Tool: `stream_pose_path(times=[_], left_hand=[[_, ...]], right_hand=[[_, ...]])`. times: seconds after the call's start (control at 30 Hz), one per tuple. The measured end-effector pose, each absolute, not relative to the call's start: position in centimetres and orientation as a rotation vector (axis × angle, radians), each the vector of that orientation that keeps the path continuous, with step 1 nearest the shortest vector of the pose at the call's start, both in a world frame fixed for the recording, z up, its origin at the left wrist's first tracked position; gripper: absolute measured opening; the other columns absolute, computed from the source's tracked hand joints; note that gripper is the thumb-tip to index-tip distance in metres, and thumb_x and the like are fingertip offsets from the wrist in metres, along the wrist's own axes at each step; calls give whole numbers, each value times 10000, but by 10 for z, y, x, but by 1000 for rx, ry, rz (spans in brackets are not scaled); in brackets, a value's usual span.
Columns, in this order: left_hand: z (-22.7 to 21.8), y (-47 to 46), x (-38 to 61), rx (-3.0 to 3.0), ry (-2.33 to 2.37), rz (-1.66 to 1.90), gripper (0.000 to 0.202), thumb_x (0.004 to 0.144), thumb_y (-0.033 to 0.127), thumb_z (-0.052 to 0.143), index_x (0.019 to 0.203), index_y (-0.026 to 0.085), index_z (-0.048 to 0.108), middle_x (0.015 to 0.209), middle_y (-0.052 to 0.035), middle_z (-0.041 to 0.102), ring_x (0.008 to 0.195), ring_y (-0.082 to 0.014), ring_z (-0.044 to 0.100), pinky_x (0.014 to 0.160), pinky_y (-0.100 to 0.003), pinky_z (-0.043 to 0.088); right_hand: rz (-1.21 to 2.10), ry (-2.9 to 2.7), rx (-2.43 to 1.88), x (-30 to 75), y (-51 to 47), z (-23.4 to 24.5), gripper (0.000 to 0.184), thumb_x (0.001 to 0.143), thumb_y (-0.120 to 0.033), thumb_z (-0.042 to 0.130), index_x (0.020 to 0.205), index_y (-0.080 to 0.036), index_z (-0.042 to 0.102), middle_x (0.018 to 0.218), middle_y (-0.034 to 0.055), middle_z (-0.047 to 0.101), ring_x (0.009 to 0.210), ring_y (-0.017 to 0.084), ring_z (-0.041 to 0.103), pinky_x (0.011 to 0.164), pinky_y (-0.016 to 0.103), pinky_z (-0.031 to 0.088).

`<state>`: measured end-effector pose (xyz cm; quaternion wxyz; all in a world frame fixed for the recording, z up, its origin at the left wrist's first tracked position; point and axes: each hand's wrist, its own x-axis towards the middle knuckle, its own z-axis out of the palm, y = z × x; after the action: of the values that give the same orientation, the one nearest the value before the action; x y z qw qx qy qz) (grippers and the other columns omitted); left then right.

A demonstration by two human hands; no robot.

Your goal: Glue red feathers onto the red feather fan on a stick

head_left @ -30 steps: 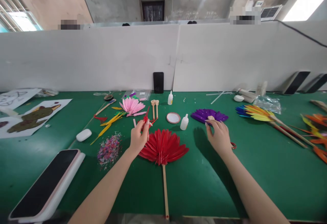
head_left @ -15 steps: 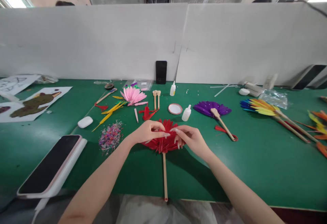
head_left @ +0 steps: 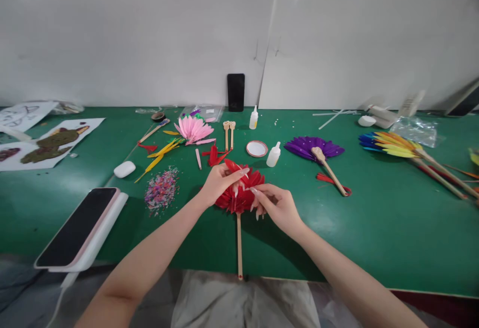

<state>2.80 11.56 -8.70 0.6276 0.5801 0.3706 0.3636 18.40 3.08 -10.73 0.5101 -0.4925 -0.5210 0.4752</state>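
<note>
A red feather fan point(head_left: 250, 202) lies on the green table in front of me, its pale wooden handle point(head_left: 240, 248) pointing toward me. My left hand point(head_left: 221, 182) is above the fan's left side, closed on a loose red feather point(head_left: 232, 165) between thumb and fingers. From the right, my right hand point(head_left: 279, 205) comes in with thumb and forefinger pinched close to the feather's lower end. Whether those fingertips grip the quill or some fluff is too small to tell. Both hands cover parts of the fan.
Beyond the fan stand two glue bottles point(head_left: 274, 155) and a small white dish point(head_left: 256, 148). A purple fan point(head_left: 314, 147) and rainbow feather fans point(head_left: 392, 144) lie right. Left are pink feathers point(head_left: 193, 129), a sequin pile point(head_left: 161, 191) and a phone point(head_left: 78, 228). Another phone point(head_left: 235, 92) leans on the partition.
My left hand has tilted up, and a red feather now shows raised in its fingers. The right hand stays pinched close by. The camera view has tipped downward.
</note>
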Motion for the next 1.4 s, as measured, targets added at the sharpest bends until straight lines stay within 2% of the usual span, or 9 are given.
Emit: stream_pose_path(times=[0.2,0.3,0.43,0.53,0.63,0.77,1.03,1.2,1.4], left_hand=[[-83,119,23,1428,913,870,341,730,446,668,619,158,523,365,72,467,311,-61,420,376,-189,320],[-83,131,12,1525,969,845,365,758,493,618,628,167,514,385,82,409,348,-66,402,415,-208,333],[-83,146,6,1886,974,855,343,702,451,691,584,163,545,681,15,510,709,-126,534,719,-278,439],[-81,150,15,2123,920,826,318,677,438,716,586,171,570,914,-24,537,960,-182,509,934,-357,372],[-78,152,33,2336,797,695,352,658,428,736,536,172,527,1035,-32,562,1088,-213,451,1021,-401,291],[-79,160,49,2459,669,490,388,667,441,725,506,168,502,1095,-22,571,1137,-230,418,1025,-427,267],[-82,170,49,2446,662,399,378,677,454,711,516,167,525,1105,-20,572,1132,-236,431,1012,-432,271],[-87,168,52,2447,743,407,368,664,448,722,515,169,534,1094,-19,580,1140,-257,420,1001,-457,270],[-88,172,55,2503,686,360,368,655,450,730,508,171,540,1105,-18,575,1143,-259,408,999,-446,266]], right_hand=[[1169,-1537,-1117,189,29,-100,244,823,-367,597,738,-143,643,565,1,623,432,93,566,452,202,466],[1035,-1741,-1110,191,27,-97,223,871,-324,545,785,-150,655,576,-2,628,448,86,562,474,193,449],[620,-2103,-1042,185,15,-99,200,907,-251,492,842,-160,658,658,25,664,575,119,603,558,225,469],[358,-2198,-1032,176,-5,-101,177,907,-200,477,928,-136,640,790,72,683,732,172,630,666,296,515],[344,-2119,-1095,167,-27,-102,200,880,-155,513,1061,-135,596,1015,99,659,1003,207,586,902,381,480],[373,-1935,-1200,159,-46,-106,240,865,-101,512,1089,-169,563,1087,81,630,1077,186,555,1037,445,373],[287,-1704,-1428,150,-47,-124,252,857,-122,516,1093,-197,567,1180,96,576,1148,218,524,1086,538,257],[218,-1662,-1556,149,-41,-126,335,873,-182,508,1205,-217,528,1385,115,409,1296,280,369,1074,568,253],[209,-1738,-1627,147,-38,-127,448,885,-277,514,1321,-216,435,1490,118,231,1369,303,213,1073,568,245]])
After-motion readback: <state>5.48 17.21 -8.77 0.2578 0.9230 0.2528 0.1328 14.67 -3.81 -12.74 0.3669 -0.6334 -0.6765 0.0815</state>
